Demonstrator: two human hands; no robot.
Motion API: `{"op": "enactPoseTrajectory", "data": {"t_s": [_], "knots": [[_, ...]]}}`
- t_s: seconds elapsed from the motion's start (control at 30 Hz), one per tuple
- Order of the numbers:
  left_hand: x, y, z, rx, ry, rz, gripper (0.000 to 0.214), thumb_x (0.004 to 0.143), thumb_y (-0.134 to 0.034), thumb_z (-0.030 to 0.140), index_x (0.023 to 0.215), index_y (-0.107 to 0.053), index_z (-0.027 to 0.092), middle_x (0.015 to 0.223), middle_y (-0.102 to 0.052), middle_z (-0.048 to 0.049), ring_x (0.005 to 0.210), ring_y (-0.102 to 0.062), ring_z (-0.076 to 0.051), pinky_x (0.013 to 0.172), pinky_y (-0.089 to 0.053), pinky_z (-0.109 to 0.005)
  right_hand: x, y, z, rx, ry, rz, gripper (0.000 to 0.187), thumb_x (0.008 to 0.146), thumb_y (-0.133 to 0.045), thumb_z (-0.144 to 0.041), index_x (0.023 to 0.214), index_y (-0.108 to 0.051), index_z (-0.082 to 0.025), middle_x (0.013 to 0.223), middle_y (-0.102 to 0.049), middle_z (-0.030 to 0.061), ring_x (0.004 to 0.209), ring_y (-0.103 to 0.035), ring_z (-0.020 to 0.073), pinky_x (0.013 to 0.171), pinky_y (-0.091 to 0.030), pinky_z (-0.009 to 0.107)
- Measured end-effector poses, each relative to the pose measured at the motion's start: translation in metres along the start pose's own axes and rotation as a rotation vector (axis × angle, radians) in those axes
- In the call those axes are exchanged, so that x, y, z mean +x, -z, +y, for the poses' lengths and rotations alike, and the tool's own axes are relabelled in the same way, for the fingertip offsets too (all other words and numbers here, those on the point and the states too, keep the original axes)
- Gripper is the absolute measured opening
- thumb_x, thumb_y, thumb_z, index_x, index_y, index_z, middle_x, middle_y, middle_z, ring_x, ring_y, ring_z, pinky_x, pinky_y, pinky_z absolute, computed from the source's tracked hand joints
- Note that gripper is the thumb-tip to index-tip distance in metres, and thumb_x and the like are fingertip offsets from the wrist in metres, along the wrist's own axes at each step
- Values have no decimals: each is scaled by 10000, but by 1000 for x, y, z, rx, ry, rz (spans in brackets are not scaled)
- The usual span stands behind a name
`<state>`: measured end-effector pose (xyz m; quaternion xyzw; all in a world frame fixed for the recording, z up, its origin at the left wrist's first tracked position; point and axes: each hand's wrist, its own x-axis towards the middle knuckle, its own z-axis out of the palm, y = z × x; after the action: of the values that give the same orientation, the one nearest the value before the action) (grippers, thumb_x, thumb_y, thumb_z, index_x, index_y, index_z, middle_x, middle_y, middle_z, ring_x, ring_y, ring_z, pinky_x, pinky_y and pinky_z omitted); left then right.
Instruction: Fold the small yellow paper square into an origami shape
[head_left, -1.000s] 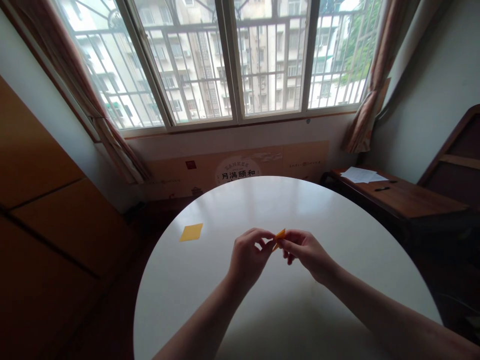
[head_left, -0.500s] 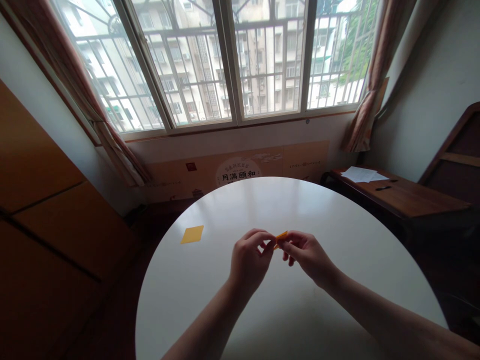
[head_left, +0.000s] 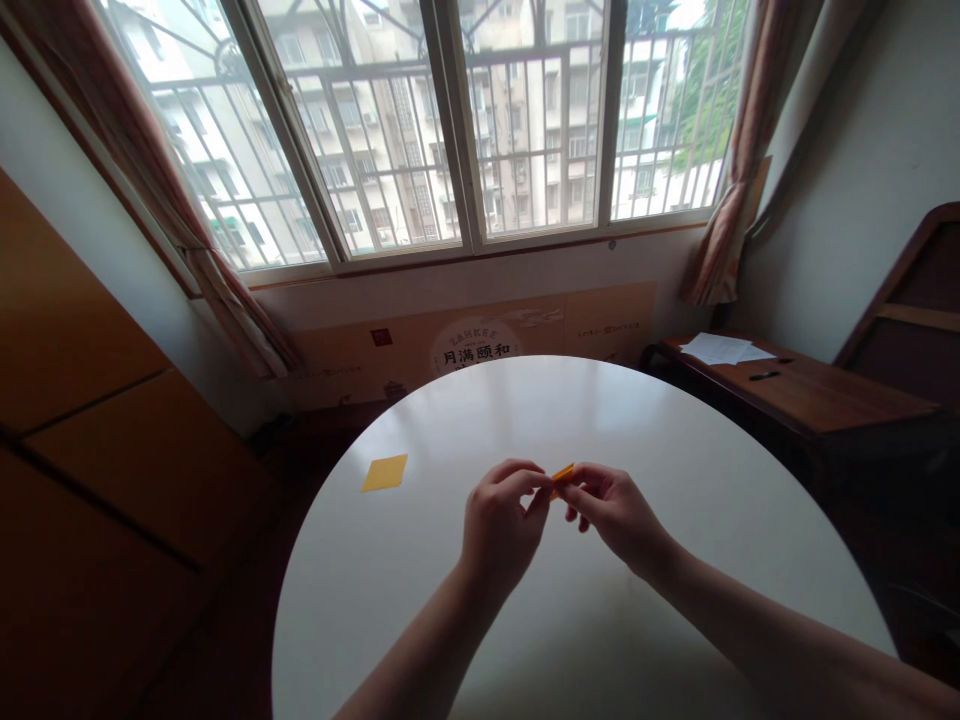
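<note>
Between my two hands is a small piece of folded orange paper [head_left: 562,474], held up over the white round table [head_left: 390,590]. My left hand [head_left: 504,510] pinches its left end with thumb and forefinger. From the other side, my right hand [head_left: 611,505] grips it between thumb and fingers, the lower fingers curled beneath. My fingertips cover much of the paper, so its full folded shape is hidden. A flat square of yellow-orange paper [head_left: 385,473] lies on the table, to the left of my left hand.
A wooden side table [head_left: 832,395] at the right carries white paper sheets [head_left: 724,348] and a dark pen [head_left: 765,376]. Beyond the round table is a barred window [head_left: 525,130] with tied curtains [head_left: 724,240]. An orange-brown cabinet [head_left: 97,450] stands at the left.
Both hands keep their grip in nearly the same place. The orange paper's visible part looks slightly wider, its angle a little changed. The camera view has shifted very slightly.
</note>
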<state>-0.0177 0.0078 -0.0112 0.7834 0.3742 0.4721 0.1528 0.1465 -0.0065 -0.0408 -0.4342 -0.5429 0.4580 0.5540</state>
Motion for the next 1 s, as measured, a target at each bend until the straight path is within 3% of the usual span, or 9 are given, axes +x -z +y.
{"op": "enactPoseTrajectory", "data": {"t_s": [0.13, 0.3, 0.5, 0.73, 1.0], "knots": [[2, -1, 3, -129, 113, -38, 107, 806, -671, 117, 802, -757, 180, 889, -720, -60, 692, -647, -145, 514, -496, -203, 0, 1, 0, 13, 6, 0, 233, 819, -711, -397, 830, -719, -164, 731, -670, 35, 583, -598, 143, 470, -461, 240], [8, 5, 6, -355, 284, -180, 113, 798, -691, 212, 846, -776, 157, 930, -717, -96, 763, -656, -188, 497, -524, -213, 2, 5, -2, 38, 13, -18, 228, 820, -708, -392, 829, -717, -164, 715, -662, 28, 592, -603, 144, 473, -466, 236], [13, 13, 5, -477, 409, -285, 168, 775, -660, 222, 859, -774, 132, 773, -706, -70, 672, -617, -165, 455, -505, -202, 0, 5, 1, 79, 30, -91, 245, 847, -697, -405, 858, -717, -161, 752, -678, 39, 596, -606, 139, 477, -469, 233], [13, 12, 1, -457, 441, -311, 142, 758, -666, 225, 826, -759, 141, 709, -701, -38, 579, -569, -122, 416, -449, -172, -1, 7, -2, 61, 4, -135, 223, 848, -691, -379, 842, -711, -157, 712, -676, 33, 601, -611, 144, 488, -469, 230], [11, 8, -4, -493, 471, -328, 175, 756, -734, 302, 805, -736, 134, 684, -690, -35, 565, -569, -117, 423, -451, -174, -2, 6, -2, 51, -11, -138, 325, 888, -642, -460, 825, -694, -145, 690, -650, 31, 581, -587, 136, 469, -458, 223]]}}
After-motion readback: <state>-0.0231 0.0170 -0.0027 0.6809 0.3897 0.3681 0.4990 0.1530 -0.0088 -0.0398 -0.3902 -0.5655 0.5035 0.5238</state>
